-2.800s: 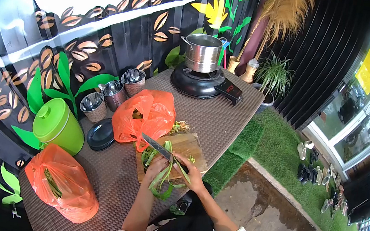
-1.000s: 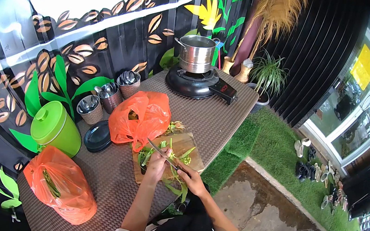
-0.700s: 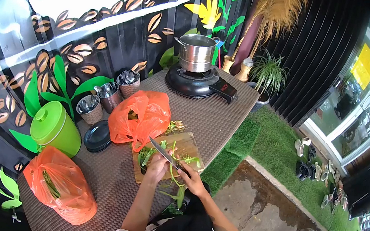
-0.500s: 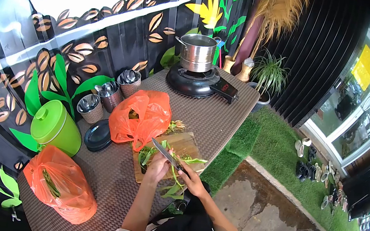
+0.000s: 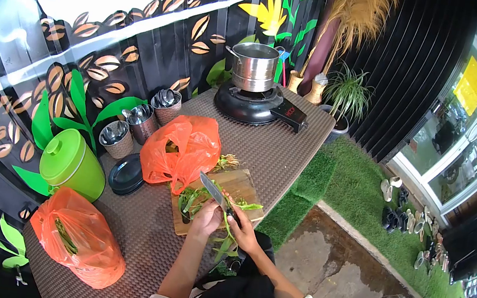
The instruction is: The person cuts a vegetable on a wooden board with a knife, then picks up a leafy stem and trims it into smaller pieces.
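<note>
A kitchen knife (image 5: 213, 188) is gripped in my right hand (image 5: 244, 232), its blade pointing up and away to the left. My left hand (image 5: 206, 219) is closed around leafy green stems (image 5: 227, 245) just beside the blade; some of them hang down past the table edge between my hands. Which part of the stems my left fingers pinch is hidden. Beneath both hands lies a wooden cutting board (image 5: 234, 180), with cut greens (image 5: 188, 198) on its left side and more stalks (image 5: 250, 206) on its right.
An orange plastic bag (image 5: 187, 148) sits behind the board, with root ends (image 5: 227, 161) beside it. Another orange bag (image 5: 81, 243) stands at left, near a green lidded container (image 5: 71, 163), black plates (image 5: 126, 174) and cutlery cups (image 5: 116, 139). A steel pot (image 5: 255, 70) rests on a portable stove (image 5: 244, 107).
My hands have drawn closer together. The knife has shifted slightly right and up, and the hanging stems have swung to the right.
</note>
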Tool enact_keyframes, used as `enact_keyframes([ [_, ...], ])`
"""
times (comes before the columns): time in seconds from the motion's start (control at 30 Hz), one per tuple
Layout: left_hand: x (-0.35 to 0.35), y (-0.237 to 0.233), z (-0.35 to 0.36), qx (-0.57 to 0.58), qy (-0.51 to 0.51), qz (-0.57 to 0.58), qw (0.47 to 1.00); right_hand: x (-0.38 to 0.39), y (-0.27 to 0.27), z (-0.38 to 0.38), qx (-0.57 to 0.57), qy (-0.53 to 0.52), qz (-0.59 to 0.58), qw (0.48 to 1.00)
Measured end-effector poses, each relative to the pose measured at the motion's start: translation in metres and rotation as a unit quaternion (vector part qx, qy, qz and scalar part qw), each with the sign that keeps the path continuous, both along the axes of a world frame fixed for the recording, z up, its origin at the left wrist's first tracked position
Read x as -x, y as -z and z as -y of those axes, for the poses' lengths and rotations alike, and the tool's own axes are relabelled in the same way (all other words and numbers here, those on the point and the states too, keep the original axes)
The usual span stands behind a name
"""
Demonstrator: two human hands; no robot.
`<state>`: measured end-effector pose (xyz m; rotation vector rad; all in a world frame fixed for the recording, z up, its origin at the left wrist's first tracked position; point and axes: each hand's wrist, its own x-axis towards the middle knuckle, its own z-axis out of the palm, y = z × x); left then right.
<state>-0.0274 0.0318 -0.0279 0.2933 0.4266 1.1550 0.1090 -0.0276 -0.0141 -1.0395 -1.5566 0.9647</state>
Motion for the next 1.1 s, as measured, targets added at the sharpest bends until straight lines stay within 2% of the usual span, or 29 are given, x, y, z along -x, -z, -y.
enact_keyframes([
  [0.17, -0.001, 0.021, -0.002, -0.016, 0.031, 0.019, 0.999, 0.002, -0.011, 0.0, -0.007, 0.027, 0.026, 0.999],
  [0.4, -0.008, 0.004, 0.003, -0.016, 0.026, 0.001, 1.0, 0.001, -0.01, -0.001, 0.009, 0.052, 0.038, 0.998],
  [0.57, -0.012, 0.0, 0.006, -0.015, -0.013, -0.019, 1.0, 0.002, -0.022, 0.001, 0.004, 0.077, 0.075, 0.994],
  [0.63, -0.011, 0.002, 0.005, -0.02, -0.005, -0.015, 1.0, 0.002, -0.02, 0.001, -0.015, 0.081, 0.067, 0.994],
  [0.7, -0.011, 0.007, 0.004, -0.025, 0.002, -0.011, 1.0, 0.001, -0.018, 0.001, -0.017, 0.099, 0.11, 0.989],
  [0.77, -0.012, 0.014, 0.002, 0.005, 0.002, 0.028, 1.0, 0.0, -0.018, 0.002, -0.017, 0.098, 0.099, 0.99],
  [0.93, -0.021, 0.004, 0.003, 0.018, -0.012, 0.005, 1.0, -0.002, -0.021, 0.004, -0.024, 0.111, 0.094, 0.989],
  [1.0, -0.021, 0.003, 0.004, 0.016, -0.012, -0.004, 1.0, -0.004, -0.022, 0.007, 0.007, 0.133, 0.149, 0.98],
  [1.03, -0.02, 0.005, 0.004, -0.013, 0.018, -0.015, 1.0, -0.004, -0.022, 0.006, 0.007, 0.134, 0.148, 0.98],
  [1.1, -0.023, 0.004, 0.004, -0.042, 0.05, -0.026, 0.998, -0.005, -0.023, 0.003, -0.078, 0.174, 0.12, 0.974],
])
